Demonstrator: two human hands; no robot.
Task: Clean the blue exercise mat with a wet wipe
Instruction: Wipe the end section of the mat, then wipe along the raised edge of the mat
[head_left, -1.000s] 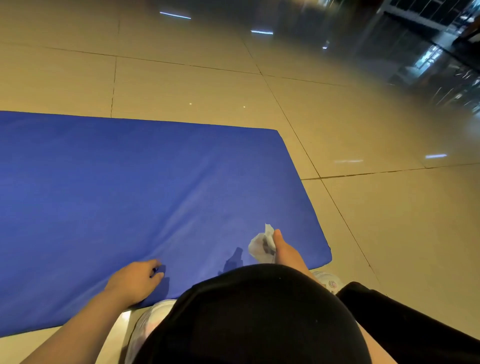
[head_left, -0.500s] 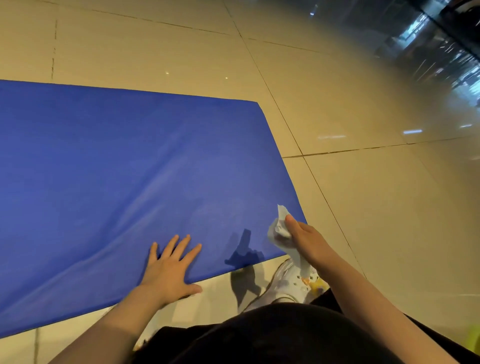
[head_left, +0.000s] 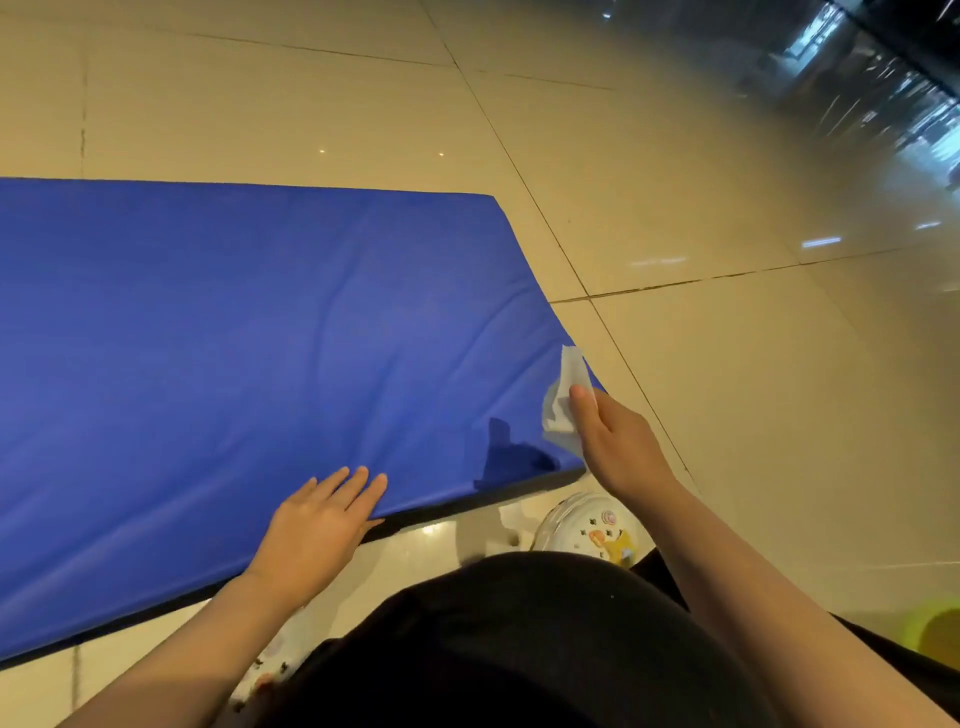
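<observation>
Left hand (head_left: 317, 525) flat on blue mat (head_left: 234, 338) near edge, right hand (head_left: 618, 447) grip pinching wet wipe (head_left: 563, 400) at corner

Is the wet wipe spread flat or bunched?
Bunched: the wet wipe is crumpled in the right hand, one corner sticking up above the mat.

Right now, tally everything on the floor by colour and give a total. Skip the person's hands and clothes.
Blue: 1, the exercise mat
White: 2, the wet wipe and a patterned shoe
Yellow-green: 1, a round thing at the right edge, too cut off to identify
Total: 4
</observation>
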